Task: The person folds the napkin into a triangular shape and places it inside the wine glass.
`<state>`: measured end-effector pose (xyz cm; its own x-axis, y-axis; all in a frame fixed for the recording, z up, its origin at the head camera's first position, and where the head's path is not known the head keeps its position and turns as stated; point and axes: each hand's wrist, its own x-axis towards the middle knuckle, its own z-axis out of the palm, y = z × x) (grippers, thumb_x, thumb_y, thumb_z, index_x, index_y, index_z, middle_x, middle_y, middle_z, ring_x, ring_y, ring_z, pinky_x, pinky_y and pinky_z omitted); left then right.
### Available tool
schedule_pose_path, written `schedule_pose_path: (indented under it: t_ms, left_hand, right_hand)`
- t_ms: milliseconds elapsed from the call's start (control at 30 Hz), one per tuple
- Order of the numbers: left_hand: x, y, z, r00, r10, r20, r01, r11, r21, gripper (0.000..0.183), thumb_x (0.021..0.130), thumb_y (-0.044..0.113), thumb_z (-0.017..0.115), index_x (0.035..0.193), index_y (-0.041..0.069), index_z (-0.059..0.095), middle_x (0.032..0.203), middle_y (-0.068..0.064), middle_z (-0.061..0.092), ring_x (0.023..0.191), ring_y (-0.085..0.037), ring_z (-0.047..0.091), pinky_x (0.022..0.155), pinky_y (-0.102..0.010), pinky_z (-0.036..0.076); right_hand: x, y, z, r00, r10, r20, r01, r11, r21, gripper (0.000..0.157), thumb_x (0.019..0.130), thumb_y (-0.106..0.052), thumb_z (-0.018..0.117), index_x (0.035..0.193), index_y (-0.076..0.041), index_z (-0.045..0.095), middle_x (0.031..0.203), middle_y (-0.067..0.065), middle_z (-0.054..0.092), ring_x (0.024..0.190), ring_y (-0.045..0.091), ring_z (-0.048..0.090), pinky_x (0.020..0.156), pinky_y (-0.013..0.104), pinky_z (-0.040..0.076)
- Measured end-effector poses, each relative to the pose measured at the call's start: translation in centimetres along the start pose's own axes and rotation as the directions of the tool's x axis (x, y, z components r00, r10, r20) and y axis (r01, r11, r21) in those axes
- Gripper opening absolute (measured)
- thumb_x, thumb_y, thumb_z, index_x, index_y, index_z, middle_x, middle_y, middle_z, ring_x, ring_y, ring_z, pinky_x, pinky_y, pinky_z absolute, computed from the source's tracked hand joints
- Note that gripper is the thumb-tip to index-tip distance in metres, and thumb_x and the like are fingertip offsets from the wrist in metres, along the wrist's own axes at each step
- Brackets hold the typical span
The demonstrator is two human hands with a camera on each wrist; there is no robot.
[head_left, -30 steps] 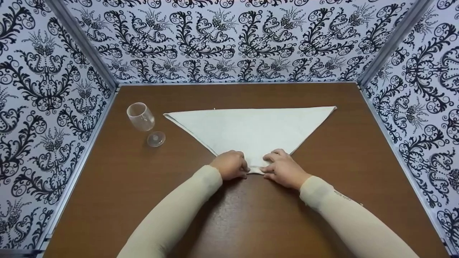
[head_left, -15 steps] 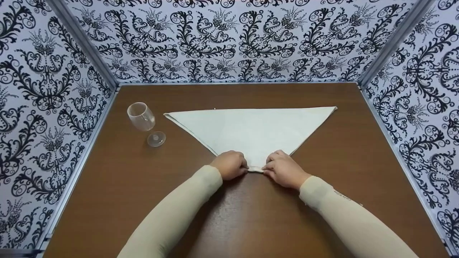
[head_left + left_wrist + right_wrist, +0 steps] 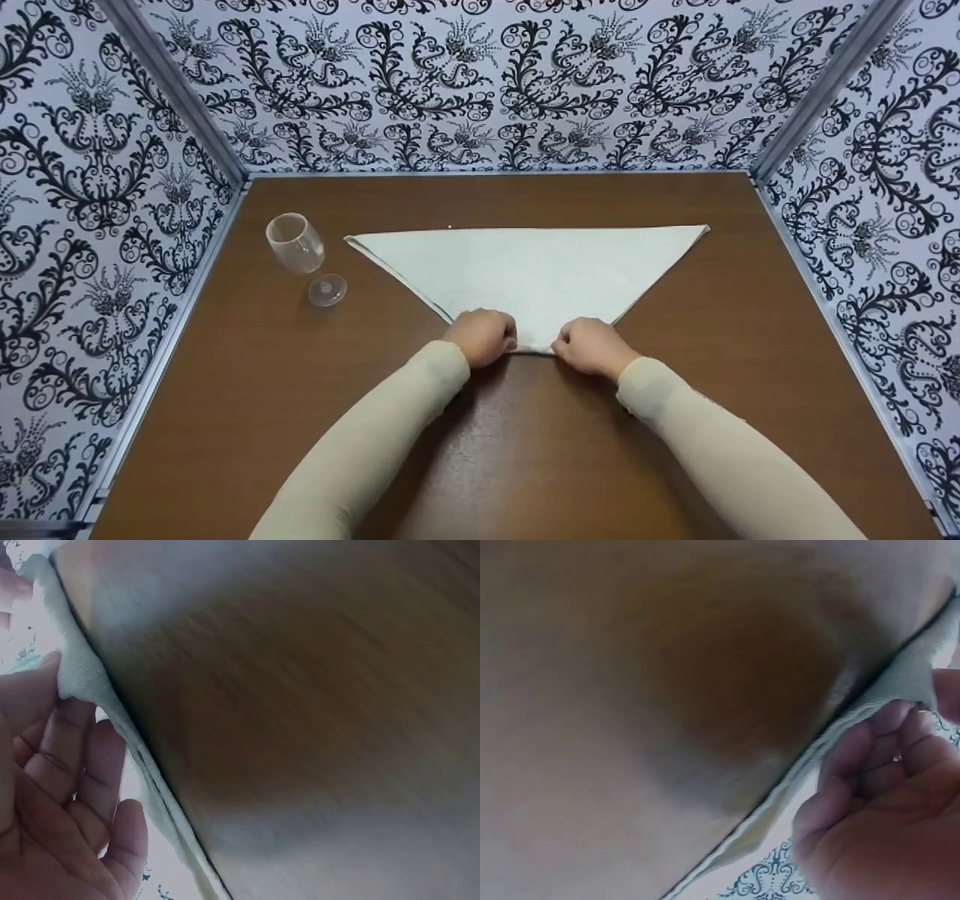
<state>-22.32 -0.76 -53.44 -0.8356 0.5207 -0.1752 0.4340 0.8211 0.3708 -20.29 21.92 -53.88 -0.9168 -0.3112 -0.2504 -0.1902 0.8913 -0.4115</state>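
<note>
A white cloth napkin (image 3: 525, 277) lies on the brown table, its long straight edge at the far side and its sides narrowing toward me. Its near end is folded into a short band. My left hand (image 3: 482, 337) pinches the left end of that band, fingers curled. At the right end, my right hand (image 3: 596, 346) pinches the same folded edge. The left wrist view shows the thumb and fingers on the cloth's rolled edge (image 3: 79, 664). In the right wrist view the cloth edge (image 3: 904, 682) is between thumb and curled fingers.
A clear stemmed glass (image 3: 296, 244) stands on the table (image 3: 480, 465) to the left of the napkin. Black-and-white patterned walls (image 3: 465, 82) with grey metal posts enclose the back and both sides.
Both hands have curled more tightly at the napkin's near edge and moved slightly away from me. The near edge has rolled a little farther up. The glass has not moved.
</note>
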Motion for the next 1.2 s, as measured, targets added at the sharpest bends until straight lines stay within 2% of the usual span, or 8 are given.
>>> schedule_pose_path:
  t_ms: [167, 233, 333, 500, 633, 733, 933, 1200]
  left_hand:
    - [0.4, 0.1, 0.1, 0.999, -0.04, 0.024, 0.04, 0.999, 0.023, 0.014, 0.103, 0.029, 0.068, 0.099, 0.024, 0.08, 0.095, 0.006, 0.079, 0.095, -0.021, 0.073, 0.104, -0.053, 0.052]
    - [0.5, 0.1, 0.1, 0.998, -0.051, 0.03, 0.05, 0.999, 0.022, 0.014, 0.103, 0.028, 0.068, 0.098, 0.023, 0.08, 0.094, 0.006, 0.078, 0.095, -0.021, 0.073, 0.109, -0.058, 0.048]
    - [0.6, 0.1, 0.2, 0.999, -0.041, 0.021, 0.041, 0.999, -0.006, 0.01, 0.101, 0.026, 0.071, 0.095, 0.023, 0.078, 0.093, 0.005, 0.077, 0.092, -0.02, 0.072, 0.106, -0.055, 0.052]
    - [0.6, -0.4, 0.6, 0.995, 0.097, -0.009, -0.097, 0.995, -0.009, 0.01, 0.102, 0.019, 0.069, 0.101, 0.023, 0.078, 0.104, 0.005, 0.076, 0.098, -0.017, 0.072, 0.09, -0.038, 0.059]
    - [0.2, -0.9, 0.7, 0.974, 0.226, -0.025, -0.223, 0.971, 0.09, 0.015, 0.101, 0.022, 0.07, 0.106, 0.025, 0.084, 0.106, 0.005, 0.078, 0.101, -0.017, 0.074, 0.09, -0.035, 0.059]
    - [-0.1, -1.6, 0.6, 0.959, 0.283, -0.003, -0.28, 0.95, 0.142, 0.018, 0.103, 0.028, 0.069, 0.112, 0.026, 0.084, 0.106, 0.001, 0.075, 0.098, -0.02, 0.073, 0.089, -0.037, 0.06]
    - [-0.7, -3.0, 0.2, 0.949, 0.313, 0.042, -0.315, 0.929, 0.195, 0.025, 0.102, 0.031, 0.071, 0.126, 0.029, 0.079, 0.106, -0.002, 0.068, 0.091, -0.019, 0.067, 0.083, -0.036, 0.058]
    - [-1.2, -3.1, 0.1, 0.949, 0.315, 0.038, -0.315, 0.925, 0.214, 0.029, 0.1, 0.033, 0.074, 0.128, 0.029, 0.078, 0.107, -0.001, 0.067, 0.089, -0.019, 0.066, 0.08, -0.035, 0.058]
  right_hand:
    - [0.3, -0.6, -0.4, 0.995, 0.098, 0.015, -0.097, 0.992, -0.078, 0.047, 0.098, -0.026, 0.061, 0.056, -0.018, 0.042, 0.051, -0.006, 0.035, 0.051, 0.015, 0.035, 0.055, 0.033, 0.032]
    - [0.3, -0.8, -0.5, 0.992, 0.123, 0.009, -0.122, 0.987, -0.101, 0.047, 0.098, -0.029, 0.062, 0.057, -0.018, 0.043, 0.052, -0.006, 0.036, 0.052, 0.017, 0.037, 0.056, 0.034, 0.034]
    - [0.2, -0.8, -0.4, 0.991, 0.134, -0.026, -0.136, 0.987, -0.084, 0.04, 0.099, -0.031, 0.068, 0.065, -0.017, 0.052, 0.061, -0.003, 0.048, 0.061, 0.02, 0.048, 0.064, 0.04, 0.042]
    - [0.0, -0.2, 0.3, 0.995, -0.025, -0.097, 0.024, 1.0, -0.01, 0.006, 0.097, -0.015, 0.074, 0.091, -0.014, 0.074, 0.092, 0.004, 0.066, 0.088, 0.026, 0.059, 0.086, 0.047, 0.05]
    - [-0.7, 0.7, 0.5, 0.973, -0.185, -0.136, 0.172, 0.98, -0.099, 0.016, 0.096, -0.008, 0.073, 0.104, -0.016, 0.085, 0.101, 0.006, 0.07, 0.097, 0.03, 0.06, 0.093, 0.05, 0.049]
    - [-1.4, 1.4, 0.4, 0.964, -0.238, -0.122, 0.218, 0.963, -0.157, 0.023, 0.096, -0.015, 0.075, 0.117, -0.022, 0.083, 0.116, 0.01, 0.069, 0.111, 0.036, 0.056, 0.1, 0.055, 0.045]
    - [-2.2, 2.5, 0.2, 0.971, -0.239, -0.026, 0.23, 0.955, -0.189, 0.042, 0.097, -0.029, 0.076, 0.139, -0.031, 0.071, 0.152, 0.019, 0.054, 0.139, 0.049, 0.04, 0.115, 0.066, 0.03]
    - [-2.3, 3.2, 0.1, 0.977, -0.205, -0.056, 0.193, 0.967, -0.168, 0.04, 0.097, -0.034, 0.076, 0.137, -0.029, 0.072, 0.154, 0.016, 0.053, 0.142, 0.045, 0.039, 0.116, 0.065, 0.029]
